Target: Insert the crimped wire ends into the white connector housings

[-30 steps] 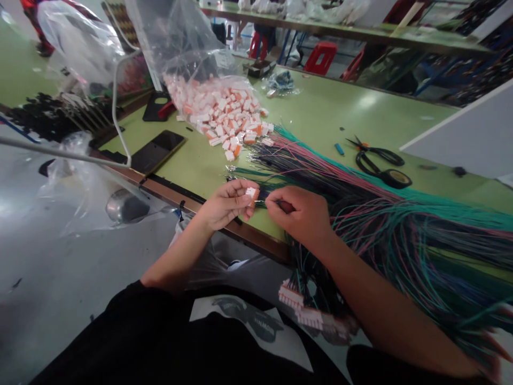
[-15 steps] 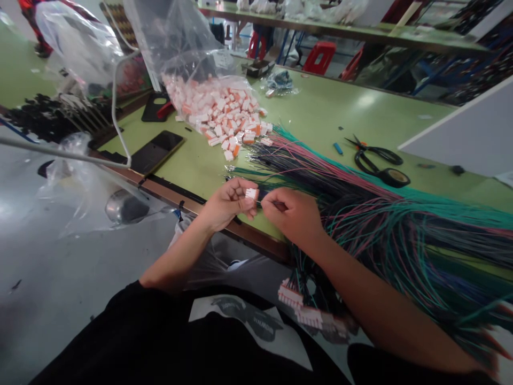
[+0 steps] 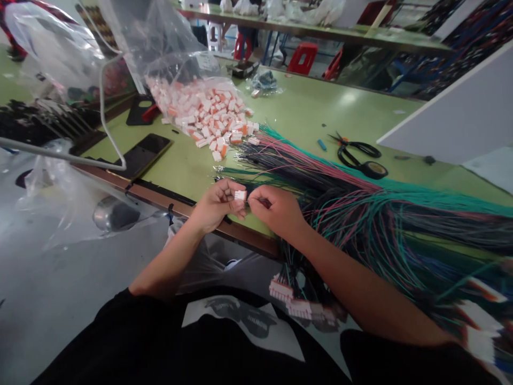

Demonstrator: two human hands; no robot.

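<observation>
Between the thumb and fingers of my left hand (image 3: 218, 207) is a small white connector housing (image 3: 240, 195). My right hand (image 3: 276, 208) is pinched closed just to the right of it, on what looks like a thin wire, mostly hidden by the fingers. Behind and beside my hands lies a large bundle of green, pink and black wires (image 3: 320, 166), its bare metal ends pointing left. A heap of white and orange connector housings (image 3: 218, 115) spills from a clear plastic bag (image 3: 168, 48) beyond my left hand.
A phone (image 3: 146, 155) lies at the table's left edge, near a bent metal rod (image 3: 102, 107). Black scissors (image 3: 355, 149) and a roll of black tape (image 3: 374, 169) sit behind the wires. Wired connectors (image 3: 294, 299) hang by the front edge. A white panel (image 3: 452, 117) stands right.
The whole view has shifted, so everything sits a little further left. My hands keep nearly the same pose, with the connector housing still in the left one.
</observation>
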